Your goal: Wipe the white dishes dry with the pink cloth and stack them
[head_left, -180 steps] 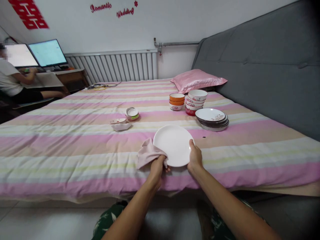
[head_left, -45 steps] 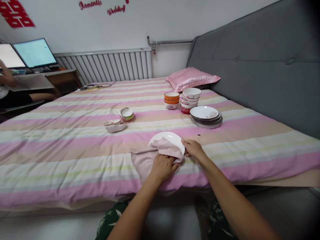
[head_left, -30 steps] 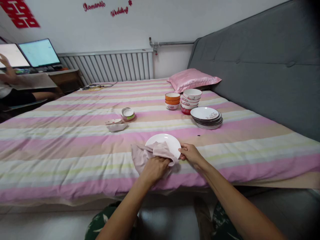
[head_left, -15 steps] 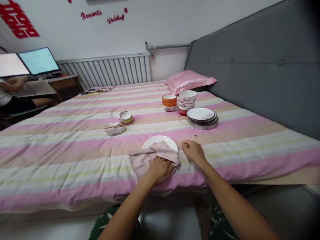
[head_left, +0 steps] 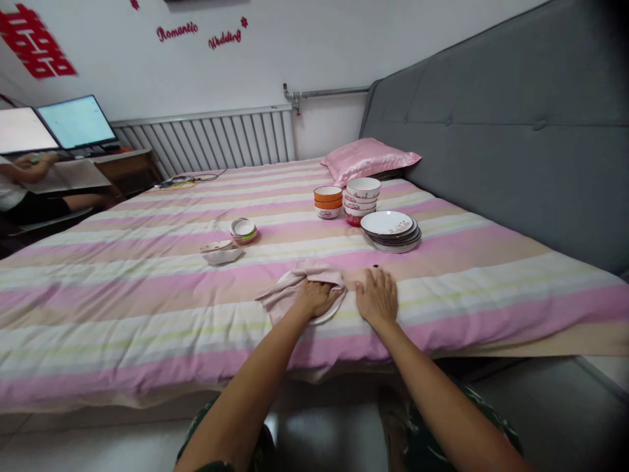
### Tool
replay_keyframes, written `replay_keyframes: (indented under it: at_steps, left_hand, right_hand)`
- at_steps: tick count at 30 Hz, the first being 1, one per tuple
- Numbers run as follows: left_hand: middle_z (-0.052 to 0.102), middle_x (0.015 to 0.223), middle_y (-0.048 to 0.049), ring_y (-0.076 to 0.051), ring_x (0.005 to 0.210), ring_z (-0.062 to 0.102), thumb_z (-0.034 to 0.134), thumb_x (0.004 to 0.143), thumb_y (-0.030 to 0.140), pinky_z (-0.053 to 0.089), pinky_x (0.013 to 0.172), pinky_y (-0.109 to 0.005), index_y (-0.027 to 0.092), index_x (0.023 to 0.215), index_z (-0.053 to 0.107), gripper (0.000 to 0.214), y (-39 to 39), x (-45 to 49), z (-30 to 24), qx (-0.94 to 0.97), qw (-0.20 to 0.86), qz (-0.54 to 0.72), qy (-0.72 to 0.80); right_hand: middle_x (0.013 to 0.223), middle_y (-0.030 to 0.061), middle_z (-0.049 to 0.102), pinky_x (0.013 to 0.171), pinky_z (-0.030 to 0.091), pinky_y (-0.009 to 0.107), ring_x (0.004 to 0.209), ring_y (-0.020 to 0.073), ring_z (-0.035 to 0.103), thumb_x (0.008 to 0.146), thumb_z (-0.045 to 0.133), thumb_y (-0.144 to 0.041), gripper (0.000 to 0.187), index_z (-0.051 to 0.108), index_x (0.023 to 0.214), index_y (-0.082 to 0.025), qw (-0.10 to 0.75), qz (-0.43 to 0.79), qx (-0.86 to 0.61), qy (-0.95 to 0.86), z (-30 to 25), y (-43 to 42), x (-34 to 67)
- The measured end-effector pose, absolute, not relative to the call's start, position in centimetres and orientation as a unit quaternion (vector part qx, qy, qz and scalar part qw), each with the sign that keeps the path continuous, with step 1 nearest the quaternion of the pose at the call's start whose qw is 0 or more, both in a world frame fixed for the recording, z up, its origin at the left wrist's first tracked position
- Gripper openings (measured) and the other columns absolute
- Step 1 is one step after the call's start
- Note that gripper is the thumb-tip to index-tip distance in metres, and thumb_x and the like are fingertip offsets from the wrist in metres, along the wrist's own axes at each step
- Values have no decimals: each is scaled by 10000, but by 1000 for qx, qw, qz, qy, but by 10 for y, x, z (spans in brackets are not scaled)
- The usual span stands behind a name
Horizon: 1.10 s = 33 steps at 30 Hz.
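Observation:
My left hand [head_left: 316, 299] grips a pale pink cloth [head_left: 284, 296] and presses it down on a white plate [head_left: 328, 317]. The cloth covers most of the plate, so only parts of its rim show, and some of my fingertips are hidden in the folds. To the right of the plate, my right hand [head_left: 379, 296] lies palm down on the bedspread with its fingers stretched out, holding nothing. A small dark speck [head_left: 376, 266] lies just beyond its fingertips.
Beyond my right hand are stacked plates [head_left: 390, 223], white bowls [head_left: 363, 188] and orange-topped bowls [head_left: 327, 194]. Small dishes [head_left: 244, 228] and a white angular dish [head_left: 223, 256] lie left. A pink pillow [head_left: 368, 159] is by the headboard [head_left: 496, 131]. A person [head_left: 22, 183] sits far left.
My left hand has moved the cloth forward over the plate, covering its far part. My right hand has gone from curled to flat on the bedspread. The view has shifted slightly.

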<state>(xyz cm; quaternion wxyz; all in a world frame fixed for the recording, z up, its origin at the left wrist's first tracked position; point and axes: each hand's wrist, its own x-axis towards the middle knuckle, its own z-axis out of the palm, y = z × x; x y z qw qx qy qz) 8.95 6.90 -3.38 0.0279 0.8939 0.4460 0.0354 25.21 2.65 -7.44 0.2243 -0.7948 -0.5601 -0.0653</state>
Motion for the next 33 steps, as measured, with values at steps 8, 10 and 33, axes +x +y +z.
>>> replay_keyframes:
  at_steps: [8,10,33]
  left_hand:
    - [581,1223,-136,-286,1148,507,167,885,522,314,985,-424,145,1203,560,631,83,71,-30,827,3,22,562]
    - [576,1233,-125,-275,1149,508,170,891,496,322,982,-402,153,1205,558,606,81,64,-27,811,-2,19,584]
    - [249,1470,-147,-329,1355,166,267,830,575,138,1077,-465,92,1395,277,743,-3,28,-28,741,36,35,670]
  right_hand:
    - [1331,163,442,1035,178,414,1254,289,323,868,383,-392,484,476,1262,-127,263,-102,-780,-559,-82,22,253]
    - [1319,158,457,1037,177,407,1246,282,331,865,388,-384,477,489,1251,-122,271,-101,-778,-558,-82,21,253]
    - [1223,165,536,1018,219,408,1170,248,391,845,358,-277,425,550,1164,-73,341,-93,-745,-566,-79,3,249]
